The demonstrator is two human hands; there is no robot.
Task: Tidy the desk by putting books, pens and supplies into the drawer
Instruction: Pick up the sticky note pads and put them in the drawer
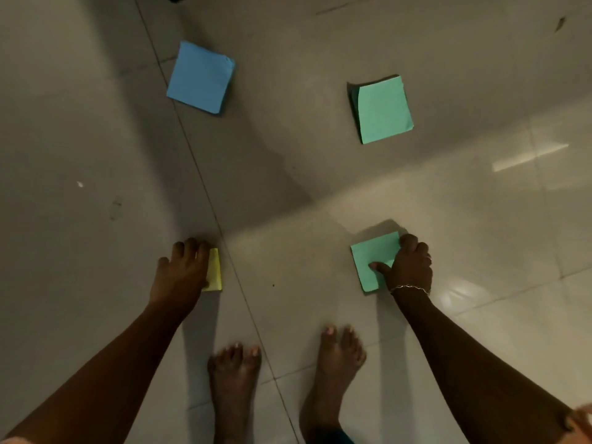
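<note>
On the tiled floor [96, 139], which fills the whole view and is crossed by a dark grout line [198, 168] running from upper left to lower centre, four square paper pads lie well apart in a rough rectangle. A person stands bent over them, both forearms reaching down, the bare left foot [234, 379] and right foot [336, 363] planted near the bottom edge. Farthest away on the left lies the blue pad [200, 76], flat, its sheets slightly fanned at one corner. Farthest on the right lies the far green pad [382, 110], flat, with darker sheets showing along its left edge. Nearer the feet, the near green pad [371, 257] is held by the right hand [411, 267]: thumb pressed on top, fingers curled over the right edge. The left hand [182, 270] lies over the yellow pad [215, 270] with fingers bent, covering most of it; only the pad's right strip shows, and the thumb cannot be seen. A thin bracelet [408, 287] circles the right wrist. No pad is off the floor.
</note>
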